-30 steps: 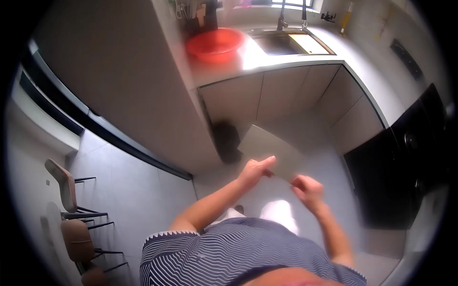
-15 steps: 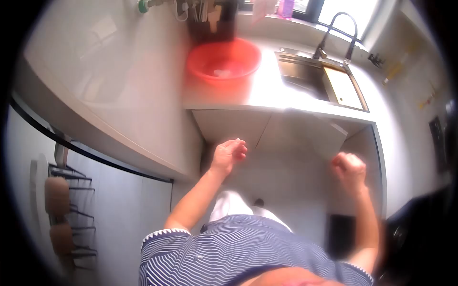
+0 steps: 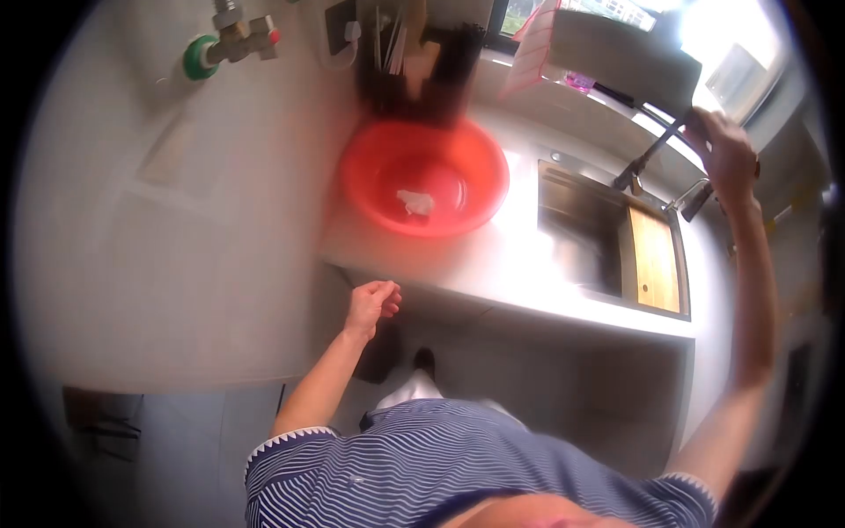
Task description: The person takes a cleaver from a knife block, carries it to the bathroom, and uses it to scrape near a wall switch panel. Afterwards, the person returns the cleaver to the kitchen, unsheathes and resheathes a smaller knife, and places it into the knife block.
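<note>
My right hand (image 3: pixel 729 158) is raised at the upper right, in front of the window and above the faucet. Its fingers are wrapped round the handle end of what looks like a cleaver (image 3: pixel 620 62), whose broad grey blade points up and left, blurred by motion. My left hand (image 3: pixel 373 306) hangs just in front of the counter's front edge, fingers loosely curled in, with nothing seen in it. Nearest to it on the counter stands a red plastic basin (image 3: pixel 361 198). A small crumpled white piece (image 3: pixel 415 202) lies in the basin; its material is unclear.
Right of the basin is a steel sink (image 3: pixel 576 224) with a wooden board (image 3: pixel 656 260) across its right part. A dark faucet (image 3: pixel 635 172) stands behind it. Dark holders with utensils (image 3: pixel 409 66) are behind the basin. A valve (image 3: pixel 233 42) juts from the left wall.
My right hand has risen from below the counter edge to above the faucet, carrying the cleaver up. My left hand has shifted slightly left. The view has tilted and come nearer the counter.
</note>
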`<state>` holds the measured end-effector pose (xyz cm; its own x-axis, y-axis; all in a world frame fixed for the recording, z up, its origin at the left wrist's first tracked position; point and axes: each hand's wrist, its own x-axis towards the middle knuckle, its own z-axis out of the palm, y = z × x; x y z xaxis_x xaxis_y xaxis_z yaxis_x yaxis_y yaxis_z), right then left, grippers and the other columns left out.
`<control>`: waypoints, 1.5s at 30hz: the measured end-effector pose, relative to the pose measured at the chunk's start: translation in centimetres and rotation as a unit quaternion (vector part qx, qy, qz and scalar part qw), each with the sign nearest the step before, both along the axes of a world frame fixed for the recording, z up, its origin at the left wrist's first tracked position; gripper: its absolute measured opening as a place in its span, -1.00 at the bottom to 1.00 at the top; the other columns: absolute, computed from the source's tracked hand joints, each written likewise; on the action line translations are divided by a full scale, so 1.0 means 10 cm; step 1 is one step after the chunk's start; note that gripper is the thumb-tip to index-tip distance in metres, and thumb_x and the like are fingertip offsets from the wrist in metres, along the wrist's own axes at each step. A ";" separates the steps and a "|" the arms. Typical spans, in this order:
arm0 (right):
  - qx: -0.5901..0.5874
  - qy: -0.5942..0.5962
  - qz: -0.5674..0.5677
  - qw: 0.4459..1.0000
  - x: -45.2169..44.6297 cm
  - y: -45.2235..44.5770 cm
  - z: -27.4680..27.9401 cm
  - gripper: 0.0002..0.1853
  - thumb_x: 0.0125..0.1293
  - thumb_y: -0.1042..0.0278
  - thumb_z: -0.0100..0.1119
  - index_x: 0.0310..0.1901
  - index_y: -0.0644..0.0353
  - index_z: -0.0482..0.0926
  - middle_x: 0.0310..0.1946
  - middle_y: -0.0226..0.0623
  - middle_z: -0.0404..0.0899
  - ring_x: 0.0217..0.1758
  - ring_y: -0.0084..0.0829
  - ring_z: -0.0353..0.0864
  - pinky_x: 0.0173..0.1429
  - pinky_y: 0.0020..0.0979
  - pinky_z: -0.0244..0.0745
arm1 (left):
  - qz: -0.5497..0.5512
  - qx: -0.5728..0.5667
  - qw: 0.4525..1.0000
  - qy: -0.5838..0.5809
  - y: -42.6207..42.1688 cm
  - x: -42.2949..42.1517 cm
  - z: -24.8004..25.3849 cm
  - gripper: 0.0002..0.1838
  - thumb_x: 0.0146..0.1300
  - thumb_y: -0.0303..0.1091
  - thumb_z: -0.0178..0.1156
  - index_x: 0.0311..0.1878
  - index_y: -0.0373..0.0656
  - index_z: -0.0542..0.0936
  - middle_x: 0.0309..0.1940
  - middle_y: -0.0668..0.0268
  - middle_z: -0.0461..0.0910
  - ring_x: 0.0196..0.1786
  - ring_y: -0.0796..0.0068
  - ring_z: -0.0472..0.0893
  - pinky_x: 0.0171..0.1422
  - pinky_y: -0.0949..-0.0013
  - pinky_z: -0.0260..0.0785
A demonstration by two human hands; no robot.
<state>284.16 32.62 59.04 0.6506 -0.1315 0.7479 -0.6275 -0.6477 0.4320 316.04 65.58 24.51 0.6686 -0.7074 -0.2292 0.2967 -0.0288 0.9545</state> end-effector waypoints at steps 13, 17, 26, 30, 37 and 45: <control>-0.104 0.044 0.039 0.993 1.15 -1.16 0.81 -0.74 0.23 0.19 0.11 -0.10 0.10 0.49 -0.23 -0.31 0.53 -0.18 -0.37 0.53 -0.14 -0.35 0.44 | 0.008 0.053 0.998 -0.013 -0.44 -0.12 -0.05 -0.76 0.25 -0.19 0.12 -0.36 -0.17 0.60 -0.54 0.37 0.56 -0.55 0.61 0.52 -0.51 0.56 0.32; -0.026 0.085 0.012 0.996 1.99 -0.98 0.93 -0.82 0.13 0.18 0.17 -0.28 0.03 0.50 -0.41 -0.36 0.51 -0.34 -0.38 0.53 -0.25 -0.27 0.42 | 0.026 0.079 0.996 0.026 -0.40 -0.04 0.00 -0.75 0.24 -0.17 0.13 -0.35 -0.17 0.58 -0.53 0.35 0.57 -0.55 0.60 0.53 -0.51 0.56 0.32; -0.083 0.117 0.145 0.979 2.64 -1.44 0.90 -0.88 0.00 0.14 0.23 -0.44 -0.10 0.55 -0.45 -0.49 0.53 -0.21 -0.42 0.54 -0.12 -0.28 0.41 | 0.080 0.093 0.992 0.045 -0.59 0.02 0.04 -0.78 0.23 -0.23 0.13 -0.33 -0.19 0.59 -0.53 0.32 0.58 -0.55 0.57 0.54 -0.51 0.55 0.35; -0.119 0.132 0.140 0.974 2.69 -1.48 0.94 -0.92 0.05 0.15 0.20 -0.46 -0.13 0.55 -0.46 -0.51 0.54 -0.24 -0.45 0.54 -0.07 -0.27 0.40 | 0.099 0.096 0.989 0.061 -0.62 -0.03 0.05 -0.80 0.22 -0.26 0.14 -0.32 -0.21 0.59 -0.55 0.31 0.57 -0.56 0.55 0.54 -0.51 0.54 0.35; -0.095 0.175 0.221 0.955 2.98 -1.80 0.97 -0.95 0.01 0.19 0.20 -0.48 -0.14 0.55 -0.50 -0.52 0.52 -0.28 -0.44 0.53 -0.09 -0.19 0.38 | 0.129 0.094 0.985 0.072 -0.67 -0.08 0.04 -0.81 0.21 -0.29 0.15 -0.35 -0.22 0.60 -0.57 0.34 0.57 -0.58 0.60 0.52 -0.53 0.56 0.34; -0.138 0.210 0.123 0.960 3.53 -1.33 1.06 -0.86 0.00 0.23 0.16 -0.34 -0.13 0.59 -0.48 -0.44 0.53 -0.21 -0.36 0.53 0.02 -0.13 0.31 | 0.150 0.081 0.982 0.082 -0.70 -0.06 0.10 -0.81 0.21 -0.29 0.15 -0.34 -0.22 0.60 -0.57 0.35 0.56 -0.58 0.62 0.51 -0.53 0.56 0.34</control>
<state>319.43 19.34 69.69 0.8882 0.2297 0.3978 -0.2042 -0.5783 0.7898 315.48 58.63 25.54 0.7859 -0.4301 -0.4444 0.4644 -0.0642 0.8833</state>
